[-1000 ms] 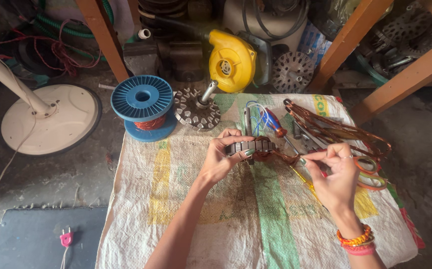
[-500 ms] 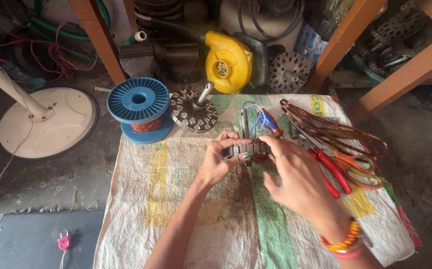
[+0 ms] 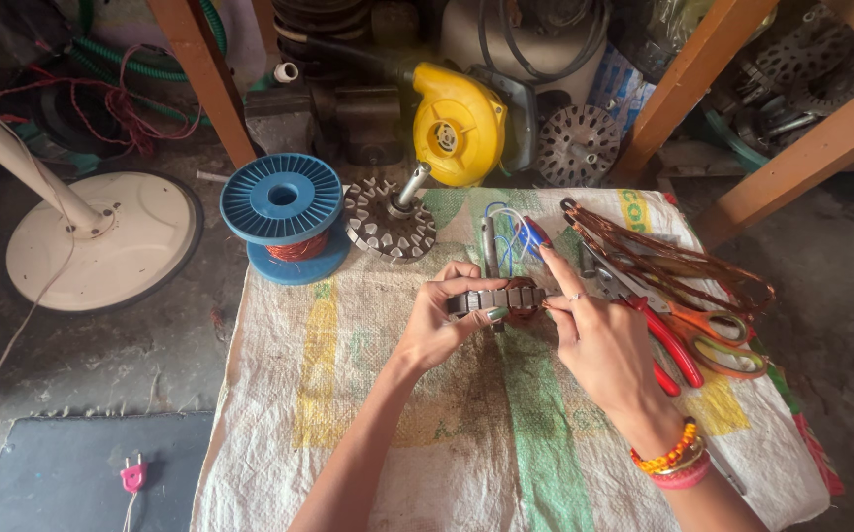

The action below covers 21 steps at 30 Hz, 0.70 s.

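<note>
While my left hand (image 3: 439,330) pinches the toothed metal stator ring (image 3: 498,298) from its left side, I see my right hand (image 3: 599,340) resting fingers on the ring's right end, index finger raised. It sits above the middle of the woven sack (image 3: 368,424). Red-handled pliers (image 3: 668,345) and orange scissors (image 3: 722,335) lie toward the right edge, a blue wire spool (image 3: 284,212) at the far left corner.

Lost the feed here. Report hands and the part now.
Left hand grips toothed stator ring on edge over the sack. Right hand on ring's far end, index finger raised. Red pliers, scissors lie beside right hand.
</note>
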Each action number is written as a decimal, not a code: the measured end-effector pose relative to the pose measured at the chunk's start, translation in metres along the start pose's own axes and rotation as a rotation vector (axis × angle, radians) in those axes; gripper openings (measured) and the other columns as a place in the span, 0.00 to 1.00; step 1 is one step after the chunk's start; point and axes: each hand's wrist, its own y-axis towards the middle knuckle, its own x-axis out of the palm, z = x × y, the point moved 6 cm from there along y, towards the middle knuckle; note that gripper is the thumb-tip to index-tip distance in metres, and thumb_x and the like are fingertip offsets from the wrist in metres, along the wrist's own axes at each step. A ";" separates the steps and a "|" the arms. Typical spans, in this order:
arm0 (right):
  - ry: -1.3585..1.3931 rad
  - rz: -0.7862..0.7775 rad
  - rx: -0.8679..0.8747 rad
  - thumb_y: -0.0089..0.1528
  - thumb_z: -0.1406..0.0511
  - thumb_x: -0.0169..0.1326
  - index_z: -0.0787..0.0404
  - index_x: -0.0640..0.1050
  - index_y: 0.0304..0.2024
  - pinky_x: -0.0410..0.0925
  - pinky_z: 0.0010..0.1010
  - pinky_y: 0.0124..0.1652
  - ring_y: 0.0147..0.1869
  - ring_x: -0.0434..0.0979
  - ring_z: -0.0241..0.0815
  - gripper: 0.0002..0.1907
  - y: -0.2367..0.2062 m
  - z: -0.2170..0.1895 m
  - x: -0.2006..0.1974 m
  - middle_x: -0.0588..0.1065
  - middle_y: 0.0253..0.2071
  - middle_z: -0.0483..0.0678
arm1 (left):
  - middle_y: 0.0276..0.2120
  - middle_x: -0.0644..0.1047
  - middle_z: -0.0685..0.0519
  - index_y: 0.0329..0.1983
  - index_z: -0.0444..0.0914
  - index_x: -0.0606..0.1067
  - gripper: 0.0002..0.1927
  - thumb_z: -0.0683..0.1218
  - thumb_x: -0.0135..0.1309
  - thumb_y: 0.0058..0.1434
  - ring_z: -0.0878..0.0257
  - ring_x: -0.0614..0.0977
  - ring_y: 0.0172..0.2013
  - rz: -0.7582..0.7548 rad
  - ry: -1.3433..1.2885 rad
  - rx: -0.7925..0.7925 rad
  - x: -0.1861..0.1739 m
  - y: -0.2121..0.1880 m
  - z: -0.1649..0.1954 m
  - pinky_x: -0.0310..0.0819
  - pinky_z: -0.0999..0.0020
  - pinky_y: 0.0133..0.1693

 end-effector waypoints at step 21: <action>0.061 0.173 -0.004 0.59 0.75 0.59 0.57 0.71 0.56 0.72 0.36 0.32 0.34 0.83 0.48 0.24 0.019 0.013 -0.016 0.83 0.37 0.49 | 0.45 0.72 0.56 0.52 0.45 0.83 0.28 0.35 0.69 0.46 0.62 0.74 0.47 -0.106 0.097 0.063 0.010 -0.005 0.009 0.69 0.66 0.58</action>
